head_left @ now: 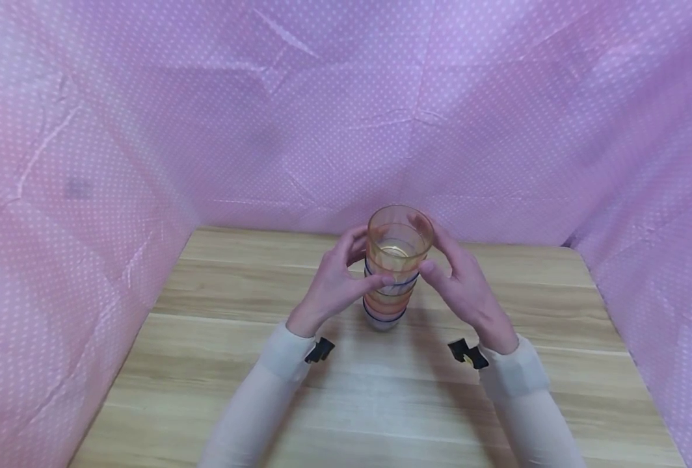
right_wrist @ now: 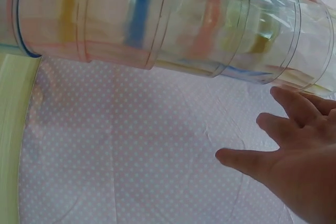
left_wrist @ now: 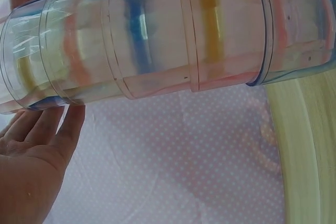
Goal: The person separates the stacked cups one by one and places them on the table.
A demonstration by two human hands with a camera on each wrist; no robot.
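A tall stack of nested clear plastic cups [head_left: 388, 302] stands upright between both hands over the table. Bands of blue, yellow and red tint show along the stack in both wrist views, and the top cup [head_left: 401, 261] has an amber rim. My left hand [head_left: 335, 281] grips the stack near its upper part, thumb across the front and fingers behind. On the other side, my right hand [head_left: 467, 286] is held around the top cup without closing on it. In the right wrist view its fingers [right_wrist: 247, 161] are spread, one fingertip right at the cup wall.
The wood-grain table [head_left: 205, 383] spreads beneath both forearms. Pink dotted cloth [head_left: 299, 130] hangs behind the table and down both sides, meeting its back edge just beyond the stack. Each wrist wears a pale band with a small black piece [head_left: 320, 350].
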